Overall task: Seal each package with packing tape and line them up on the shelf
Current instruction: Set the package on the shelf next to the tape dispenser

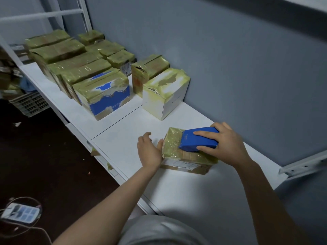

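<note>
Down on the dark floor at near left, a white power strip [21, 212] with cables. Higher up, on the front part of the white shelf [123, 138], a flat package [174, 145] wrapped in yellowish tape, with a printed label on its near side. Touches that package's left end with the left hand [149, 152], grip spread, fingers nearly straight, palm against the wrapping. Holds a blue box [200, 139] on top of the package's right half with the right hand [228, 144], grip curled round it, fingers across the top and thumb on the near side. Farther back, beside the grey wall, a white box [166, 92] partly covered in tape, and just behind it a brown taped box [148, 71]. To their left, a blue-and-white taped package [104, 92], nearest of a close-packed row of taped packages [70, 55] reaching to the shelf's far end. Beneath the shelf at far left, a pale slotted crate [29, 103].
</note>
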